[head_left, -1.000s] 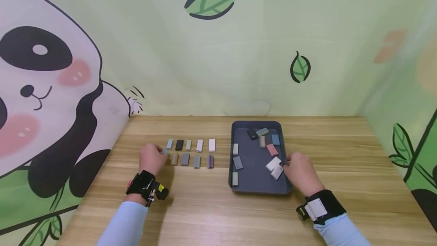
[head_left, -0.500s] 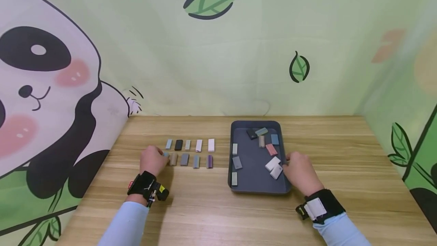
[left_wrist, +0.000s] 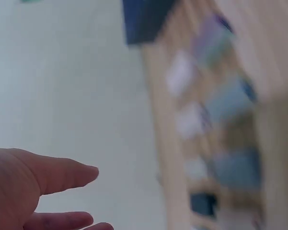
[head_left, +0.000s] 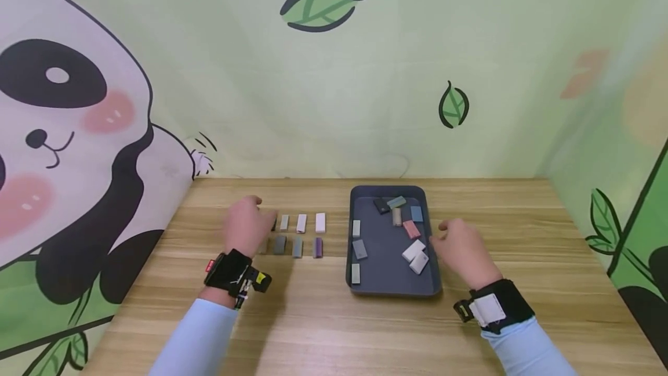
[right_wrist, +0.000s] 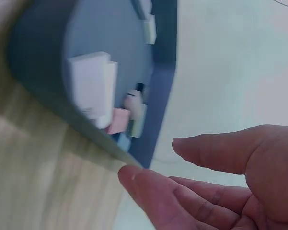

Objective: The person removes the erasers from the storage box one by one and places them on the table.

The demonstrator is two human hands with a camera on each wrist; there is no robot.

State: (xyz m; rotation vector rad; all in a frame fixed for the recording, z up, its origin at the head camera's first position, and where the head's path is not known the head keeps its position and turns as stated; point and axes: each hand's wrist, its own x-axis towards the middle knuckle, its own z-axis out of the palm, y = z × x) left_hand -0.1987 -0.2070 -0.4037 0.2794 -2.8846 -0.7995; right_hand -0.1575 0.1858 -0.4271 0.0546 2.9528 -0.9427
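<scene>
A wooden table [head_left: 323,318] fills the booth floor, and on it, right of centre, sits a dark tray [head_left: 390,288] holding a loose scatter of small blocks, while to its left two neat rows of blocks [head_left: 300,235] lie on the bare wood, well apart from the tray. The step in hand looks like sorting: blocks go from tray to rows, so doing it well means keeping spacing and alignment even. The left hand [head_left: 245,226] hovers over the left end of the rows with its fingers loosely extended and nothing held, as the left wrist view confirms; it covers the leftmost pieces, so how they lie cannot be told. It would do well to lift straight up rather than drag sideways, since the blocks are light and just beside one another. The right hand [head_left: 459,248] floats just off the tray's right rim, fingers relaxed and apart, empty in the right wrist view. Nearest to it are two white blocks [head_left: 416,256] lying touching and tilted; a pinch from above on the nearer one's long sides, thumb opposite forefinger, seems the cleanest grip, avoiding a nudge to its neighbour or to the pink block [head_left: 411,229] just beyond.
</scene>
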